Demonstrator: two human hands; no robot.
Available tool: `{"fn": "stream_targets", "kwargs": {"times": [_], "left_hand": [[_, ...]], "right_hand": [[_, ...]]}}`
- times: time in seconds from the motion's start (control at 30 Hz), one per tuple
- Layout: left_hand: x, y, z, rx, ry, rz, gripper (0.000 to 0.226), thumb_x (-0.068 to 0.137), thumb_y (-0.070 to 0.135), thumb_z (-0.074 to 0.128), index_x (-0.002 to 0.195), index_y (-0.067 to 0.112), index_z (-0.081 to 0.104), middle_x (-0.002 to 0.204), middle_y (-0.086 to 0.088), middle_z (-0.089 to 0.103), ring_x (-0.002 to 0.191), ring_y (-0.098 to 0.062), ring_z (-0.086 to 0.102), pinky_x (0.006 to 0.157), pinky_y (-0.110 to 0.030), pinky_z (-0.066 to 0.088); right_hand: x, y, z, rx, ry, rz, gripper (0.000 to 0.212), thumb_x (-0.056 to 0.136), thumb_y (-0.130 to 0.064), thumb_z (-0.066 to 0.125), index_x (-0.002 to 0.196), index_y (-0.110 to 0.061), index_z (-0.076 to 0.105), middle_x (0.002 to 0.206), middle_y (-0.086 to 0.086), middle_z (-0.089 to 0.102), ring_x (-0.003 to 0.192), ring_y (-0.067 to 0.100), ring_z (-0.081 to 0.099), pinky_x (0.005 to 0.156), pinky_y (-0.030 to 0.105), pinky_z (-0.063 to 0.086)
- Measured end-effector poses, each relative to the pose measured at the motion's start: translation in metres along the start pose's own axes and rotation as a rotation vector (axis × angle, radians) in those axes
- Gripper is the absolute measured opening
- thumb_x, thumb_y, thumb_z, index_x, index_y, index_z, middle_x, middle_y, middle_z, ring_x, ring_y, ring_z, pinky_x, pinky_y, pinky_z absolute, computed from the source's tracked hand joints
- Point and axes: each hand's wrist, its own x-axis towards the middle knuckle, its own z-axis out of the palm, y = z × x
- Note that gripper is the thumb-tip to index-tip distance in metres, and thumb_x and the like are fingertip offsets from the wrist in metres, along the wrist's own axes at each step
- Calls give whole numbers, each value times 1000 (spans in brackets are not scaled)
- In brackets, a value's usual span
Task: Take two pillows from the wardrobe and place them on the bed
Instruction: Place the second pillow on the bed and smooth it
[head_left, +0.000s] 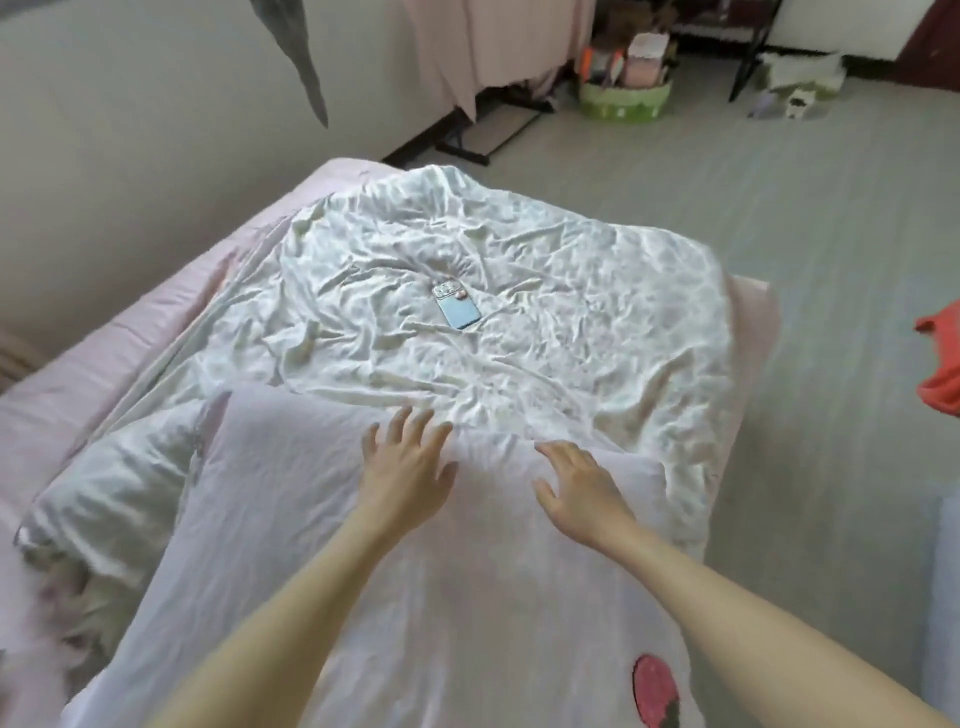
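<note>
A pale pink pillow (291, 493) lies flat on the near end of the bed (93, 374), over the crumpled white quilt (519, 291). A red round patch shows near its lower edge. My left hand (410, 467) hovers or rests on the pillow's far edge, fingers spread. My right hand (582, 488) is beside it, fingers spread, also over the pillow's far edge. Neither hand grips anything. I cannot tell whether a second pillow lies here; a white bunched mass (114, 499) sits left of the pink one.
A phone (457, 306) lies on the quilt at the bed's middle. Beyond the bed foot stand a green basket (623, 98) of items and black rack legs (483, 135). A red cloth (943, 364) shows at the right edge. The wall runs along the left.
</note>
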Motion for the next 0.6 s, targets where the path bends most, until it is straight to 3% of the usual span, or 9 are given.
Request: {"fn": "stream_targets", "kwargs": {"times": [0.07,0.13,0.23,0.37,0.5,0.6], "left_hand": [[40,-6,12,97,-152,-56,65,84,61,40,140,30,28,153,-1,24,142,-25,12,110,-56,3],[65,-12,26,157,-299,-152,74,79,74,27,139,30,29,151,-3,28,141,-24,15,110,-57,-5],[68,-14,41,217,-290,-178,72,80,72,24,120,19,51,130,-9,53,124,-26,41,110,-49,12],[52,-13,38,157,-68,-136,49,87,57,34,91,14,57,97,-7,67,95,-26,56,90,-36,32],[28,-17,27,40,48,-108,38,86,41,25,60,22,45,68,-3,70,69,-24,60,67,-32,29],[-3,-14,4,15,130,-114,33,81,33,33,51,21,39,44,-4,59,46,-24,56,56,-27,26]], "right_hand": [[43,11,6,-22,-95,-22,60,91,-43,44,142,-18,23,150,3,25,137,21,22,112,42,20],[73,24,17,-28,-237,0,71,88,-55,42,144,-22,15,153,3,20,140,21,17,114,43,15],[88,35,38,-31,-349,37,66,87,-61,38,141,-25,25,148,4,34,135,23,29,109,40,20],[82,24,47,-58,-231,-12,54,87,-60,36,127,-25,44,134,0,49,124,21,41,103,43,25],[62,2,43,-89,-59,-92,28,91,-44,43,97,-20,54,107,3,62,106,24,51,84,38,30],[36,-19,31,-71,136,-157,22,92,-30,47,82,-14,59,84,5,65,88,28,56,75,39,32]]}}
